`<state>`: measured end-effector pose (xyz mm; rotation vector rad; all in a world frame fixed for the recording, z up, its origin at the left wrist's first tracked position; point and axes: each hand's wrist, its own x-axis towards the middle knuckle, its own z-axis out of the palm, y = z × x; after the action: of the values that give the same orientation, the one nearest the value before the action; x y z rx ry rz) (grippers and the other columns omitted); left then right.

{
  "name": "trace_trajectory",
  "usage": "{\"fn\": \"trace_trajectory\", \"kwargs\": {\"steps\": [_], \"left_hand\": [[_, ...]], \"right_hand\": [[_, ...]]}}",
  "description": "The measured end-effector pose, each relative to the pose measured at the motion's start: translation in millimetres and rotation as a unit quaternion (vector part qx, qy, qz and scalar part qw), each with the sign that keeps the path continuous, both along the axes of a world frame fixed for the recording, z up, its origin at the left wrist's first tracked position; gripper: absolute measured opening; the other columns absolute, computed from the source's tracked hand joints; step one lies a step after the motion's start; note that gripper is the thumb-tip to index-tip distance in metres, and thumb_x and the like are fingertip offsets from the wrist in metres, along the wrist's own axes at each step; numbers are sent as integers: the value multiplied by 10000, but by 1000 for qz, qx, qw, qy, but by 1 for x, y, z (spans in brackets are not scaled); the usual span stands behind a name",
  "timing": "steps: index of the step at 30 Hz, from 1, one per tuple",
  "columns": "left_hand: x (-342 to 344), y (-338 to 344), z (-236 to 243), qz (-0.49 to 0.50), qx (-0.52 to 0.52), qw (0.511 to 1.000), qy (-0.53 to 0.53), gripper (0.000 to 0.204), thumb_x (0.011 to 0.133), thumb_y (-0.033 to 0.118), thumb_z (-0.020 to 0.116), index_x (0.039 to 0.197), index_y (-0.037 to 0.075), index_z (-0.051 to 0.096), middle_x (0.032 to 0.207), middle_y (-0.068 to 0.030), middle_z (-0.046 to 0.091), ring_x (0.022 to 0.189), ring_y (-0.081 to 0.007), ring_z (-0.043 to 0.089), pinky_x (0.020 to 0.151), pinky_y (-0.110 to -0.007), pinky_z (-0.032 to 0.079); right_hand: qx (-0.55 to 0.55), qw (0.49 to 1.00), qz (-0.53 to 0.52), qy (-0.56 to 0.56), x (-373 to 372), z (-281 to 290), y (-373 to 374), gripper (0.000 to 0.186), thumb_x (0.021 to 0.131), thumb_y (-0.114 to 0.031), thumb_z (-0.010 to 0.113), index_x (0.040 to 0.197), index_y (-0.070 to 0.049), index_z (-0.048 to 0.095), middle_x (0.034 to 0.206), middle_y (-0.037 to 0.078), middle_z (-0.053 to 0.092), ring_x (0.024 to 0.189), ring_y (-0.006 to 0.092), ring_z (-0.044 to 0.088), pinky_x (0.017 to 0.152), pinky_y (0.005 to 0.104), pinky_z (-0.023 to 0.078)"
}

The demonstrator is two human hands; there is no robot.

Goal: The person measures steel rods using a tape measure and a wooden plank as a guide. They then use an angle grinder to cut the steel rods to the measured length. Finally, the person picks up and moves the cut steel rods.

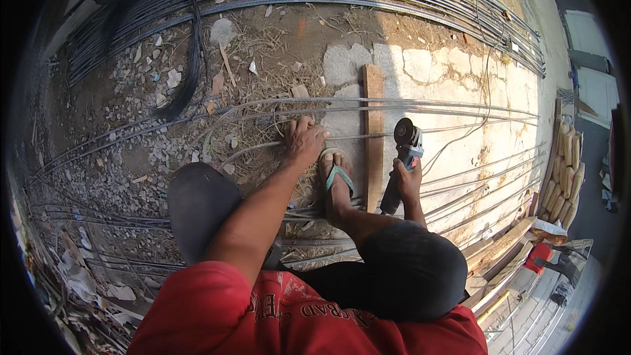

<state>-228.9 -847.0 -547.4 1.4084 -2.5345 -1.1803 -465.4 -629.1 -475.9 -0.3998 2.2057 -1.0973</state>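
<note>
My right hand [409, 183] is wrapped round the body of an angle grinder [392, 192]. Its dark cutting disc [405, 131] points away from me, just right of an upright-lying wooden plank [373, 92]. My left hand [305, 141] is down low over a thin steel bar [257, 147], with fingers bent round it; the bar comes out on the right of the hand and runs across the plank. Next to this hand, my foot in a green-strapped flip-flop [338, 177] stands by the bar. Whether the disc touches any bar cannot be made out.
More long steel bars [460, 102] cross the ground, and a thick bundle of ribbed rods [309, 1] lies at the far side. A power cord [488, 79] trails over cracked concrete. Stacked sacks [564, 174] and timber [503, 256] are at right; rubble [154, 148] covers the left.
</note>
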Motion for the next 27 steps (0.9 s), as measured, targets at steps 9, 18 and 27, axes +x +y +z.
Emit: {"fn": "trace_trajectory", "kwargs": {"steps": [9, 18, 27], "left_hand": [[15, -52, -44, -70, -139, 987, -43, 288, 980, 364, 670, 1112, 113, 720, 1168, -82, 674, 1160, -296, 612, 976, -515, 436], [-4, -53, -36, -64, -84, 994, 15, 222, 1013, 309, 625, 1020, 108, 718, 1072, -94, 741, 1075, -312, 675, 947, -508, 438], [-12, -51, -42, -77, -71, 994, 23, 232, 1004, 327, 641, 990, 109, 717, 1029, -105, 744, 1047, -325, 692, 920, -513, 462]], "right_hand": [[27, 999, 11, 38, -6, 0, -15, 435, 900, -221, 781, 1209, 0, 569, 866, 94, 676, 694, 164, 647, 633, 340, 539], [91, 994, 53, 35, -21, -3, -13, 414, 911, -247, 776, 1168, 0, 563, 813, 86, 660, 658, 165, 640, 612, 341, 533], [93, 990, 102, 29, -33, 5, -43, 351, 958, -231, 758, 1174, -34, 564, 813, 44, 625, 644, 142, 616, 578, 320, 524]]}}
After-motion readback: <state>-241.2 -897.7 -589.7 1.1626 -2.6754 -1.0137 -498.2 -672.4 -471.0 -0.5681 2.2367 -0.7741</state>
